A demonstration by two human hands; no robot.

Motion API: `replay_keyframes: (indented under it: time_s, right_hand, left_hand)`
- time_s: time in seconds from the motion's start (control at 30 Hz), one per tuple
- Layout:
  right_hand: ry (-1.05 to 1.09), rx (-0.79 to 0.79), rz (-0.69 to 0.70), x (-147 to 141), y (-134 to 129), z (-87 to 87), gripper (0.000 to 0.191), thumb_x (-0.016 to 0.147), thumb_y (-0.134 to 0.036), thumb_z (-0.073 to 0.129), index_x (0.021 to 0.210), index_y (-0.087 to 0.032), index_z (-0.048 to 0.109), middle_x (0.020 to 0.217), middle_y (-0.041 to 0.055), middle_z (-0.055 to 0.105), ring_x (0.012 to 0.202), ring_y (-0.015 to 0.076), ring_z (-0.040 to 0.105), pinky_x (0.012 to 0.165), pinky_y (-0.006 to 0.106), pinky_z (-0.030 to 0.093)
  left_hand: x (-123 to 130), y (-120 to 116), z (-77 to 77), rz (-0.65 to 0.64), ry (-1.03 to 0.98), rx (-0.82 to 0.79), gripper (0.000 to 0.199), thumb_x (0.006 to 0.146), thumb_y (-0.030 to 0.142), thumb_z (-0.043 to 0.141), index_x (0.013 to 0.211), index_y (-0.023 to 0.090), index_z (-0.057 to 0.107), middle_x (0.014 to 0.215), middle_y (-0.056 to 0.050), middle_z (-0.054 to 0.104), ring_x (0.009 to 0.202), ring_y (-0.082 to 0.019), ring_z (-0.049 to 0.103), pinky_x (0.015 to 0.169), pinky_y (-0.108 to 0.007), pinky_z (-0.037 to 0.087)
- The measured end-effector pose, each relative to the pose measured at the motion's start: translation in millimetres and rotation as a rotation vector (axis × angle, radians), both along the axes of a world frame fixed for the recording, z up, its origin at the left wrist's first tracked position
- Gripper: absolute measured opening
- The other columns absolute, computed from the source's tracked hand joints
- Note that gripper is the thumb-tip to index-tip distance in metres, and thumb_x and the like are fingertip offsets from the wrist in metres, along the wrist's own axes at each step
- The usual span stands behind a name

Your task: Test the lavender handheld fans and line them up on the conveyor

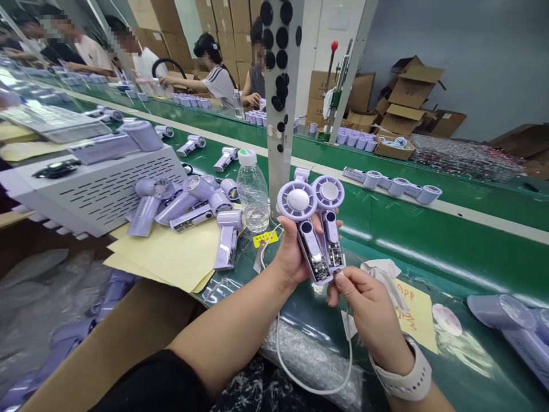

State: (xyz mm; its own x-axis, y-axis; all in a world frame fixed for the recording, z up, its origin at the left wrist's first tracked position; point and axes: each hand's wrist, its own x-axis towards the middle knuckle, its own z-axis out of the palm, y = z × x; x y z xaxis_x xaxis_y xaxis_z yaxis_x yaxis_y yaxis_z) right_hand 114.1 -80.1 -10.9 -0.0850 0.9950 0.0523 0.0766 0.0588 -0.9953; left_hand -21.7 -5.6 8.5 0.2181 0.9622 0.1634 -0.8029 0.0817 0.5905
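Side by side in my left hand (288,252) are two purple handheld fans, the nearer fan (309,243) and the farther fan (331,226). Their round heads point up, and dark circuit boards show in the lower handles. At the base of the farther fan, my right hand (364,294) pinches the small end of a white cable (315,391). The cable loops down below my hands and back up on the left. Whether its plug sits fully inside the fan is hidden by my fingers.
More purple fans (193,197) lie on yellow paper (167,257) beside a slotted white box (115,177). A plastic bottle (253,194) stands near a metal post (281,114). Fans (398,186) line the green conveyor. Co-workers (218,77) sit across it.
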Motion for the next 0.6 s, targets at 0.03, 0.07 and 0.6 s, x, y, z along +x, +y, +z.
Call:
replay_keyframes:
  time_s: [0.03, 0.07, 0.6]
  right_hand:
    - [-0.002, -0.005, 0.008, 1, 1, 0.8, 0.046, 0.091, -0.061, 0.068, 0.068, -0.021, 0.067, 0.061, 0.0012, 0.067, 0.063, 0.0183, 0.06, 0.067, 0.031, 0.045]
    - [-0.004, -0.004, 0.007, 1, 1, 0.9, 0.046, 0.09, -0.062, 0.069, 0.068, -0.021, 0.067, 0.062, 0.0016, 0.068, 0.064, 0.0187, 0.061, 0.068, 0.032, 0.045]
    - [0.044, -0.143, -0.078, 7, 13, -13.2, 0.058, 0.08, -0.065, 0.075, 0.117, -0.022, 0.06, 0.113, 0.011, 0.076, 0.092, 0.0254, 0.072, 0.077, 0.038, 0.059]
  left_hand:
    - [0, 0, 0.0, -0.008, -0.015, -0.012, 0.072, 0.058, 0.089, 0.074, 0.066, 0.019, 0.058, 0.107, -0.007, 0.073, 0.107, -0.028, 0.072, 0.08, -0.034, 0.062]
    - [0, 1, 0.0, -0.016, -0.029, -0.024, 0.071, 0.059, 0.088, 0.074, 0.066, 0.019, 0.058, 0.107, -0.006, 0.073, 0.104, -0.026, 0.073, 0.079, -0.033, 0.062]
    - [8, -4, -9.8, -0.1, 0.181, 0.0, 0.073, 0.048, 0.088, 0.078, 0.066, 0.019, 0.067, 0.095, -0.011, 0.077, 0.103, -0.034, 0.073, 0.081, -0.039, 0.062]
